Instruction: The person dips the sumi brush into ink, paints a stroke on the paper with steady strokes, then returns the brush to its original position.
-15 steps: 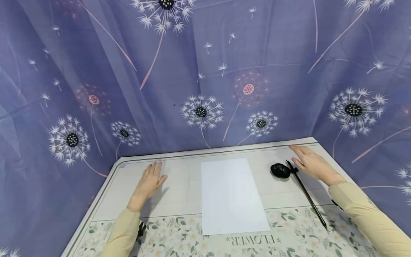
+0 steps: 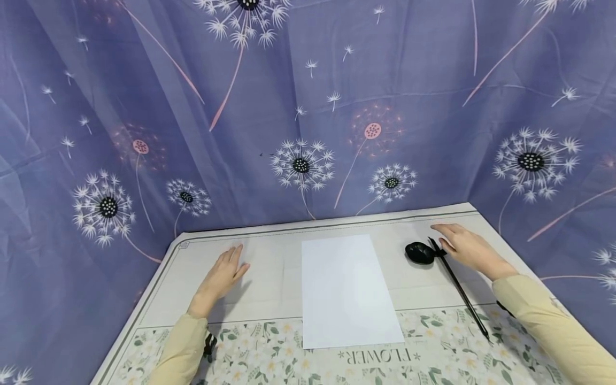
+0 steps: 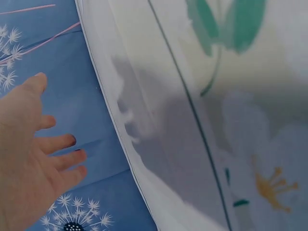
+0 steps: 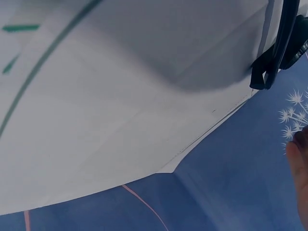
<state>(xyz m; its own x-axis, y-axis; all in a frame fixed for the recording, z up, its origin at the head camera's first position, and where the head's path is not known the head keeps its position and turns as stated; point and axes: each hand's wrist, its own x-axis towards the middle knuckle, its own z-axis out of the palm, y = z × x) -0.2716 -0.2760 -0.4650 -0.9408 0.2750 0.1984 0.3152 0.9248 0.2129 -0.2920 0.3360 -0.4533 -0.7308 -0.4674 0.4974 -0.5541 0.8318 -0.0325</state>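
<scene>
Left sleeve: long, pale yellow, lightly creased, ending at the wrist. Right sleeve: matching. Black fitting at left sleeve's inner side, detail indistinct; dark piece at right sleeve's, mostly hidden. Left hand and right hand bare.

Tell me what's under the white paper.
The paper lies on the tablecloth. Plain cloth shows around its upper part, flower print around its lower end, and the dividing line disappears beneath it. What the sheet covers cannot be seen.

On the table, paper lies left of the stemmed object, the curtain behind.
</scene>
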